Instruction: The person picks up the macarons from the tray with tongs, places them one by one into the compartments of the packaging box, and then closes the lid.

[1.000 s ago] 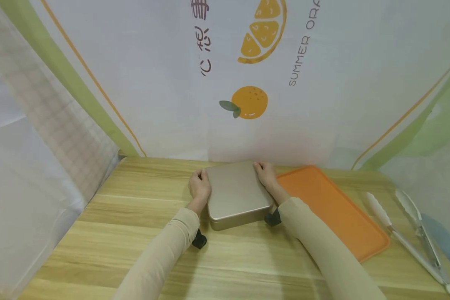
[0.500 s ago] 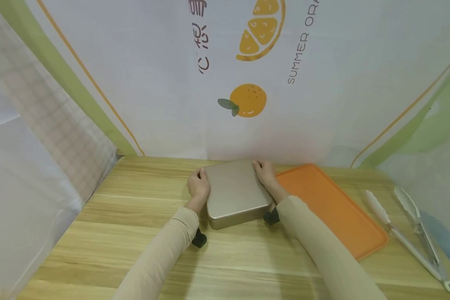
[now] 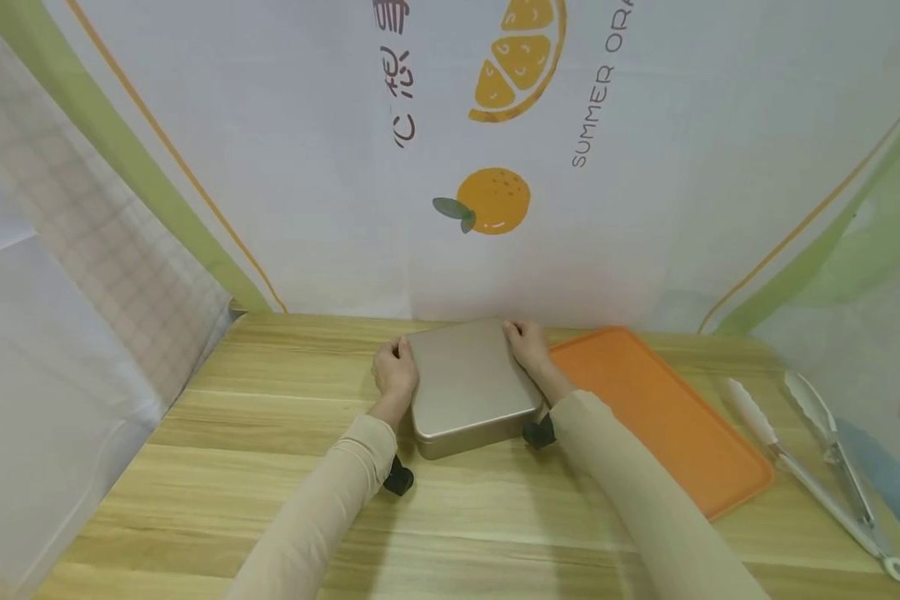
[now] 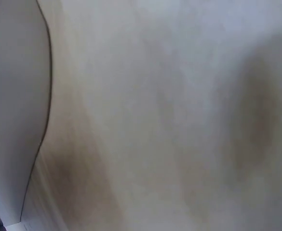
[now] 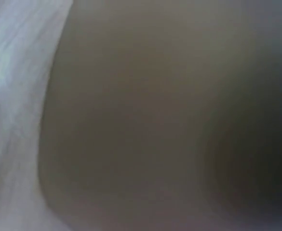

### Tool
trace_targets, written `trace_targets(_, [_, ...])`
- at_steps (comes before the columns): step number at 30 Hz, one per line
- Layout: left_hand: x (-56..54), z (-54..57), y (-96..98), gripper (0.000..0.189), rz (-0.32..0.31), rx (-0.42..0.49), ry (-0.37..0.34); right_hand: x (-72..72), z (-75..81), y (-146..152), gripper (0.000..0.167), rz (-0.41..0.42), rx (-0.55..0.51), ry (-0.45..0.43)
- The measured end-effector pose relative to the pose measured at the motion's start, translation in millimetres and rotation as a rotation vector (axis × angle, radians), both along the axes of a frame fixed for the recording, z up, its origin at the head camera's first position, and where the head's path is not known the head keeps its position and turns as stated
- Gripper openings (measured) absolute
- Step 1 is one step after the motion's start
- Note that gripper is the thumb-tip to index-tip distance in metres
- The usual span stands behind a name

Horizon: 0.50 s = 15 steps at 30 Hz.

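A flat, champagne-coloured metal box with rounded corners lies on the wooden table near its back edge, smooth face up and turned slightly. My left hand grips its left side near the far corner, fingers curled and thumb along the edge. On the opposite side, my right hand holds the far right corner the same way. The fingertips under both edges are hidden. Blurred close surfaces fill both wrist views; a smooth wall with a rounded edge shows in the right wrist view, and neither hand can be made out there.
An orange rectangular tray lies just right of the box, partly behind the right forearm. Further right, metal tongs with pale tips rest spread open near the table's right edge. A white cloth printed with oranges hangs behind the table.
The head view has drifted slightly, shifting the scene a little to the left. Both hands keep their hold on the box, which stays in place on the table.
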<state>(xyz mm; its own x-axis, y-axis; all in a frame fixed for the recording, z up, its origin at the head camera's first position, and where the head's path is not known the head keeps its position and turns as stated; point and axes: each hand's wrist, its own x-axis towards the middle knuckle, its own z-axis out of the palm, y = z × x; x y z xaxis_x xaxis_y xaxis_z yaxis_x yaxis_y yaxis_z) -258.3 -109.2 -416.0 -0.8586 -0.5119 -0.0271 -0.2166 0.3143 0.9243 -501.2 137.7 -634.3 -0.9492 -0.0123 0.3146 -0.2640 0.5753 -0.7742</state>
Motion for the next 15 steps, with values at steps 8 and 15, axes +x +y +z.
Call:
trace_targets(8, [-0.2,-1.3,0.2,0.037,0.006,0.006,0.017,144.7,167.2,-31.2,0.030,-0.011,-0.088,-0.104])
trace_targets(15, [0.5,-1.6,-0.9,0.036,0.015,-0.003,0.023,117.3,136.9,-25.9,0.031,-0.007,-0.033,-0.058])
